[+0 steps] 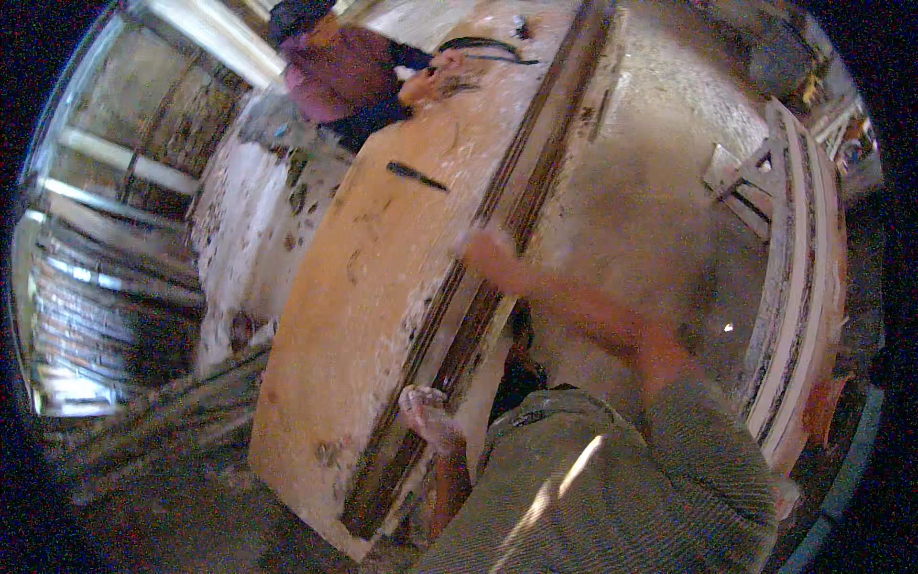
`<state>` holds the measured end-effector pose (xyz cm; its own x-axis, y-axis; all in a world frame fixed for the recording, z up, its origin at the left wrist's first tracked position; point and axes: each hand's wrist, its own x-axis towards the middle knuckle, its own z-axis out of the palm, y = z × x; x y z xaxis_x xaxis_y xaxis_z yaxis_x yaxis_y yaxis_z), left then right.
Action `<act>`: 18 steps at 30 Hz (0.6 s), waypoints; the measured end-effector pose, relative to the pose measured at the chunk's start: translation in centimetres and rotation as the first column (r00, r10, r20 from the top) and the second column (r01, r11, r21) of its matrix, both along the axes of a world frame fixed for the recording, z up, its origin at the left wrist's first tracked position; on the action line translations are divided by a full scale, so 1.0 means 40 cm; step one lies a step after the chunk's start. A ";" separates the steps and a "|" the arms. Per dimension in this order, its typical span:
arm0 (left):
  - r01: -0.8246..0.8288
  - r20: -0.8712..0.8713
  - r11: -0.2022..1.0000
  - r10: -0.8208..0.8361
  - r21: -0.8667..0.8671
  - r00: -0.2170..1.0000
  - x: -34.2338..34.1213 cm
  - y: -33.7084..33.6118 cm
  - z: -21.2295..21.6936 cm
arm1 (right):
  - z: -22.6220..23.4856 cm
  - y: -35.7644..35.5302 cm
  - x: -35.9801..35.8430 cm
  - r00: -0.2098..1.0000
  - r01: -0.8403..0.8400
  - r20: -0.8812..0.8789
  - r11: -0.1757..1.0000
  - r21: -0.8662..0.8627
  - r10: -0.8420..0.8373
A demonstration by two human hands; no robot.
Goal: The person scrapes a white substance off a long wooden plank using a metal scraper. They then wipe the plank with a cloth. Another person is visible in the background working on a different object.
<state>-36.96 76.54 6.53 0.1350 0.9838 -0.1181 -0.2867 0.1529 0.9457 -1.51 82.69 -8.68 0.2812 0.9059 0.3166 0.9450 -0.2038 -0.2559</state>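
A long dark brown wooden board [457,356] with raised lengthwise ridges lies along the near edge of an orange-tan worktable [316,316]. My left hand [432,419] rests on its lower part with the fingers curled. They look pale and dusty, and what they hold, if anything, is hidden. Farther up the board is my right hand [492,256], its arm stretched across from the right. Motion smears that hand, so its fingers and anything in them do not show clearly.
A dark-handled tool [417,176] lies on the tabletop. Across the table, a person in a purple top [342,75] has their hands near a dark cable [490,44]. Long pale boards [790,287] rest on a support at right. Timber lengths [163,421] lie at lower left.
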 end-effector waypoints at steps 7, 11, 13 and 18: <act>-0.114 -0.043 0.992 0.117 0.052 0.992 0.295 0.236 -0.004 | 0.074 -0.045 -0.144 0.757 -0.037 -0.650 0.998 0.052 0.062; -0.211 -0.029 0.976 0.212 0.047 0.977 0.483 0.324 -0.022 | 0.202 -0.075 0.515 0.877 0.321 -0.342 0.941 -0.103 -0.337; -0.224 -0.002 0.974 0.224 0.020 0.974 0.581 0.344 -0.039 | 0.229 -0.049 0.813 0.779 0.460 -0.353 0.855 -0.239 -0.518; -0.002 -0.222 0.996 0.021 0.085 0.975 0.696 0.338 -0.036 | 0.206 0.003 0.861 0.910 0.382 0.336 0.810 -0.445 -0.245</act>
<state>-9.10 90.06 5.07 0.1030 0.9928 -0.0607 -0.0691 0.0680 0.9953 32.94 82.81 -0.44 0.5503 0.8337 -0.0457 0.8234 -0.5328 0.1952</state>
